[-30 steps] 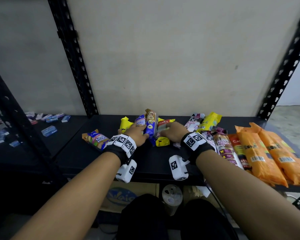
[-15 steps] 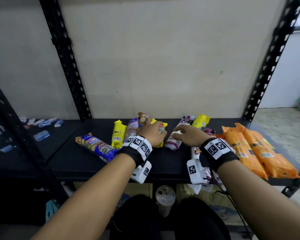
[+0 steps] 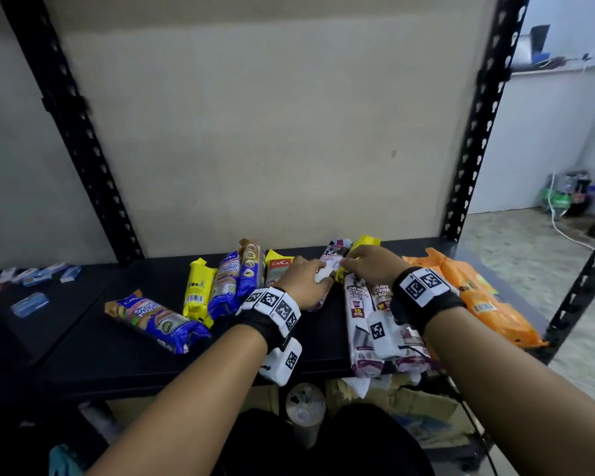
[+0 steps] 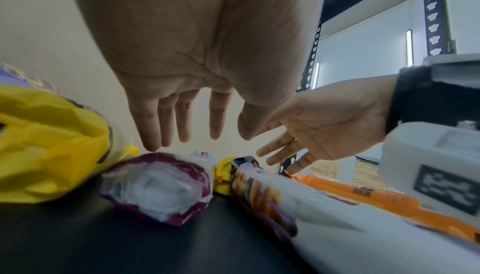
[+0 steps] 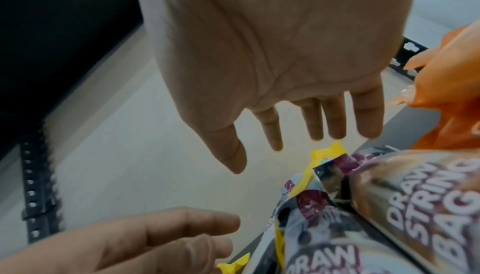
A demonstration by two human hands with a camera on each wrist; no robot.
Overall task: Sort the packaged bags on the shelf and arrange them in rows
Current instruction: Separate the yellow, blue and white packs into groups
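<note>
Both hands were out over the middle of the black shelf [image 3: 124,352]. The left hand [image 3: 304,285] had its fingers [image 4: 179,122] straight and a little apart, just above a purple and white drawstring bag pack [image 4: 158,188] that lay pointing to the back wall. It looked like the fingertips were close to the pack, but the view was too blurry to tell if they touched it. The right hand [image 3: 371,266] was just beside the left one, also with its fingers [image 5: 335,118] spread wide and holding nothing. It was over the top ends of two more drawstring bag packs [image 3: 364,324] that lay side by side near the front edge. A yellow pack [image 3: 368,242] peeked out behind the right hand.

To the left stood a small row of packs: a yellow pack with a barcode [image 3: 196,290], two blue packs [image 3: 236,280] and a red and yellow one [image 3: 279,269], all touching. A blue pack [image 3: 158,321] lay slanted and apart at the far left. Long orange packs [image 3: 478,297] lay at the right end of the shelf. Small blue boxes [image 3: 30,304] sat on the next shelf over
</note>
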